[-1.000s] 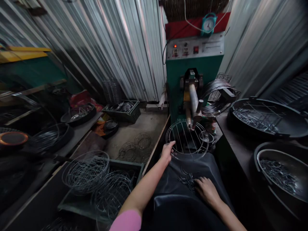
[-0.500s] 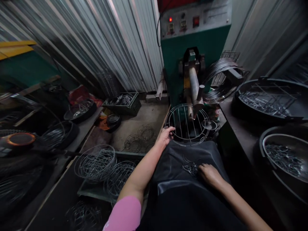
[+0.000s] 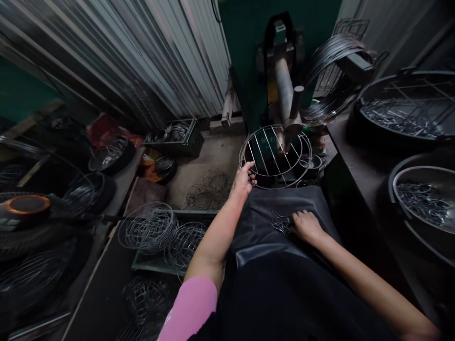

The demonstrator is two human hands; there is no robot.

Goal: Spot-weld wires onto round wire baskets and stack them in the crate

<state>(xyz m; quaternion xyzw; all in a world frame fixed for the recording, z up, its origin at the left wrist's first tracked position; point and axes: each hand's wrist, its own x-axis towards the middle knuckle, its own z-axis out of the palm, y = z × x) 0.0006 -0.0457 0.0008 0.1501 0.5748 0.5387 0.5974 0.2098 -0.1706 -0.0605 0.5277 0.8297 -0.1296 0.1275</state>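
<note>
A round wire rack with parallel bars is held at its left rim by my left hand. The rack lies between the metal arms of a green machine, close to the lower electrode tip. On the dark apron over my lap is a small pile of short wire pieces. My right hand rests at the right side of this pile, fingers curled; whether it pinches a piece is too small to tell.
Black pans of wire pieces stand on the right bench. A wire coil hangs beside the machine. Stacked wire rings lie at left, near a green crate of metal parts.
The camera view has tilted downward and shifted. My left hand still holds the rack, which now looks slightly turned. My right hand stays by the wire pile.
</note>
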